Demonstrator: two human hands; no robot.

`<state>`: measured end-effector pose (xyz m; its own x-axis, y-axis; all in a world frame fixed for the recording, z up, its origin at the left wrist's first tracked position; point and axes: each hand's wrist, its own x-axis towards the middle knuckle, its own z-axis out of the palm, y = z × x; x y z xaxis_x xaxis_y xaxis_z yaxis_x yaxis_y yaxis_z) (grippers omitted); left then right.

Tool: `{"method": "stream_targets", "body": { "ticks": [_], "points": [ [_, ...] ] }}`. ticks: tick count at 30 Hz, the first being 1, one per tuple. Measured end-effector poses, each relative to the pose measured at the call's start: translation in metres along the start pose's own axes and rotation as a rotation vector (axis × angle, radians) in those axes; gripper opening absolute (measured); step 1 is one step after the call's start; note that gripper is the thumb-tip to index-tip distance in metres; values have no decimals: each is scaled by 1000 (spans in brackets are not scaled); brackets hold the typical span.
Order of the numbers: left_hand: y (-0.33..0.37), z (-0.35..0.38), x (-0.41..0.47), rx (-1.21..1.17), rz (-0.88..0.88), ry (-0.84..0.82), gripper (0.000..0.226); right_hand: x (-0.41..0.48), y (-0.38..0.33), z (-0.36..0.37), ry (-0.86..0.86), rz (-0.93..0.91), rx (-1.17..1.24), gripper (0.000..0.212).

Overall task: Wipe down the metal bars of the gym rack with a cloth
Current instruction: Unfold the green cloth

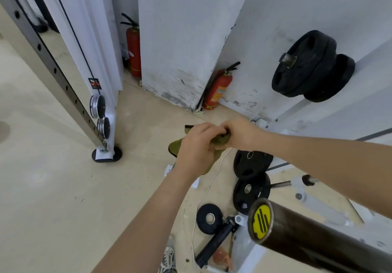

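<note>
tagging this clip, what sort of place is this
Probably a gym: round black weight plates on a peg, a dark barbell sleeve with a yellow end cap, and a holed grey metal rack upright.

A pale beige floor spreads left of and below the fingers. Beyond them rises a scuffed white wall, a red fire extinguisher leaning at its corner, a second extinguisher standing farther left in a recess.
</note>
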<state>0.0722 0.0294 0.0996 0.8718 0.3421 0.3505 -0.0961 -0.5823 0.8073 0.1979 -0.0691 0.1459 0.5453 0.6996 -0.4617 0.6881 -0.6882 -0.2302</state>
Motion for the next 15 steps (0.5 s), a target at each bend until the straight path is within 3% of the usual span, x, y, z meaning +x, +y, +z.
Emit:
{"method": "stream_targets", "body": {
  "ticks": [3, 6, 8, 10, 15],
  "points": [
    [9, -23, 4, -50, -218, -49, 62, -31, -13, -31, 118, -8, 23, 32],
    [25, -51, 9, -11, -267, -115, 34, -66, -35, -64, 176, -95, 108, 28],
    [49, -68, 10, -105, -300, -47, 14, -88, -46, -90, 179, -84, 188, 26],
    [76, -85, 11, -169, -333, 64, 14, -109, -51, -111, 207, -86, 242, 24],
    [163, -130, 13, -265, -269, 143, 21, -155, -54, -138, 479, -132, 9, 35]
  ]
}}
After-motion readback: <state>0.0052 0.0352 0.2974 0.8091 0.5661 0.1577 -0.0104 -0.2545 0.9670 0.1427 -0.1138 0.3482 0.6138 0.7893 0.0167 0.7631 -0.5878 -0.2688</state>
